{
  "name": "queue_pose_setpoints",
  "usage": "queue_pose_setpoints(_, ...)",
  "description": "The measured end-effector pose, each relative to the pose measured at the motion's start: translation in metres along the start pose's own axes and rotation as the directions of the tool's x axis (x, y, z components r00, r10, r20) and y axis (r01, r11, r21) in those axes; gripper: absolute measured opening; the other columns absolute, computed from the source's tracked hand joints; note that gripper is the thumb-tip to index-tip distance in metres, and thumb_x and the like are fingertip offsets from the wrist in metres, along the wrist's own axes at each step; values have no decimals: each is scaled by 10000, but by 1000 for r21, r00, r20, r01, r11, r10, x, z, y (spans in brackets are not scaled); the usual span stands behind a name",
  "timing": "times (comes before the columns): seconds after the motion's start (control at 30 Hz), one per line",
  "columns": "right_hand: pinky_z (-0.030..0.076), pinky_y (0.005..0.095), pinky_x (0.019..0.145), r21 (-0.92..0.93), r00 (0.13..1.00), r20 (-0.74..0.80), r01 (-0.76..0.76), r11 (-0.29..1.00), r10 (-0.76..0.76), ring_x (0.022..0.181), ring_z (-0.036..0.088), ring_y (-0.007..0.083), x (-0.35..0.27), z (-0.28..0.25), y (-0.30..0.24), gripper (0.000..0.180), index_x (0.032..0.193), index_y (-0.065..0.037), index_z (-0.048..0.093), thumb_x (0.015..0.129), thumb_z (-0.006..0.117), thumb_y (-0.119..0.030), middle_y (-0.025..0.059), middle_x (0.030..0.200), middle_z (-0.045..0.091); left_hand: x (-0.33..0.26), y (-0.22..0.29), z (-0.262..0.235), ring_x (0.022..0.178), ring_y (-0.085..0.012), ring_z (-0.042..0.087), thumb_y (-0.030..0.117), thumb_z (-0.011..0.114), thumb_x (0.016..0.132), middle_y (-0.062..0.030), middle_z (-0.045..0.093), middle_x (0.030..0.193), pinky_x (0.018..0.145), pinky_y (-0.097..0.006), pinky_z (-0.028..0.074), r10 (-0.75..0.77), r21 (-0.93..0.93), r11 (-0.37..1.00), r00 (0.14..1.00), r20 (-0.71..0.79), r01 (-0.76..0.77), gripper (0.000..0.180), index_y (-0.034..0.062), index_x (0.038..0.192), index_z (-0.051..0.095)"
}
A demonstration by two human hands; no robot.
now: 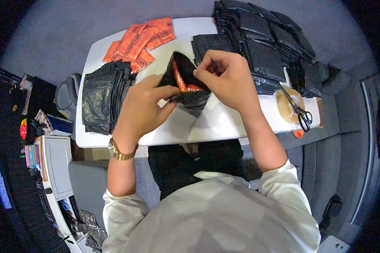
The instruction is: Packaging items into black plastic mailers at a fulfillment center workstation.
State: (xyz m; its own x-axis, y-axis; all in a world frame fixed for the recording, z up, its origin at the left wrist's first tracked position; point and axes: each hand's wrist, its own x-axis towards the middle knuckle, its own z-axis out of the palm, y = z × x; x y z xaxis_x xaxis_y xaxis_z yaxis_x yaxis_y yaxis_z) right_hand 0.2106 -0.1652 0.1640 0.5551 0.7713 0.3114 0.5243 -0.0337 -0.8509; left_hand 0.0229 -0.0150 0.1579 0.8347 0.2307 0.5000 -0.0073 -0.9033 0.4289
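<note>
Fingers (198, 75) of the right hand (226, 78) pinch the far edge of a black plastic pouch (190, 90), thumb and forefinger pressed together on the film, while the left hand (141, 105) grips the pouch's near-left side, its thumb and fingers closed on the plastic to spread the mouth open. The pouch is held just above the middle of the white worktop (223, 122), and an orange packet (183, 84) shows inside its opening. The pouch looks thin, soft and very light; it crumples where it is gripped, and its glossy film is probably slippery, so the edges of the mouth seem the best place to hold it, one side in each hand. The orange packet appears flat and somewhat stiffer, likely to slide easily against the film. To the left lies a stack of empty black bags (101, 99), with more orange packets (141, 40) beyond it at the far left. At the far right is a large heap of filled black pouches (261, 42), and near the right edge a roll of tape (289, 107) sits under a pair of scissors (299, 111).
</note>
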Motion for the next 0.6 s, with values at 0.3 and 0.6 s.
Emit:
queue_pose_setpoints(0.3,534,302,629,118,994,-49,-87,989,94,632,663,117,-9,0,26,167,807,6,731,847,808,-137,82,701,725,1,-10,10,832,-324,622,68,833,749,-107,630,872,733,-437,501,152,7,988,988,17,-152,208,68,952,786)
queue_pose_setpoints(0.6,487,274,589,161,993,-33,-108,981,115,618,614,79,-15,4,40,148,783,1,714,851,802,-96,50,669,694,-6,-13,19,821,-312,582,68,831,746,-110,559,841,730,-432,492,146,-62,988,982,116,-140,240,89,982,790)
